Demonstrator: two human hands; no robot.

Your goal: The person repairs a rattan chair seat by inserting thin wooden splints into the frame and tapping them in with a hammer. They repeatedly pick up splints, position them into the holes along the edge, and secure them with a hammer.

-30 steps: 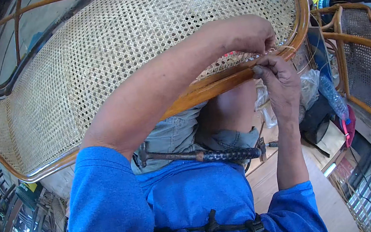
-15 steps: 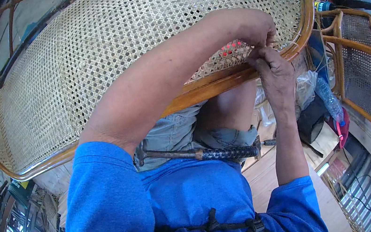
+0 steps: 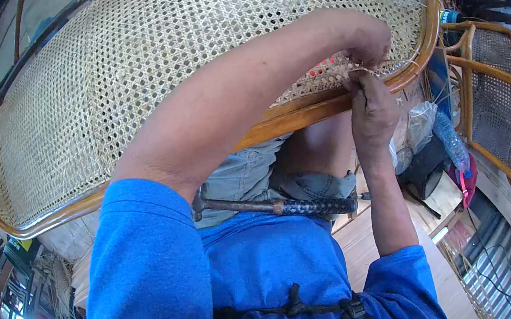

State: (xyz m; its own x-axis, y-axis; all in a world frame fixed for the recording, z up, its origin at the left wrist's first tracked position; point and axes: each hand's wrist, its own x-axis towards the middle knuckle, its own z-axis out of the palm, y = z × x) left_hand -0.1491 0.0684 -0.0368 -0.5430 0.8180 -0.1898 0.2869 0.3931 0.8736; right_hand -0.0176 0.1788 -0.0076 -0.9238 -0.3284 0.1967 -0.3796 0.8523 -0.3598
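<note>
A wide panel of woven cane webbing point(image 3: 144, 64) spreads before me, edged by a curved, varnished wooden frame point(image 3: 301, 116). Across it reaches my left arm, the wrist bent so that my left hand point(image 3: 371, 42) curls down at the webbing's near right edge. Its fingers are closed and mostly hidden behind the wrist. Just below, at the frame's inner edge, my right hand point(image 3: 375, 103) is closed in a pinch of thumb and forefinger. A thin pale strand shows near those fingertips, but what either hand grips is too small to make out.
A hammer point(image 3: 321, 206) with a dark wrapped handle lies across my lap. To the right are a wooden chair frame with cane panels point(image 3: 499, 70), a plastic bottle point(image 3: 452, 138) and a black bag point(image 3: 425, 168). Stacked furniture parts point(image 3: 8, 279) stand at the lower left.
My right hand has dropped slightly toward me, leaving a little more space below my left hand. My left hand has shifted a little to the right in view.
</note>
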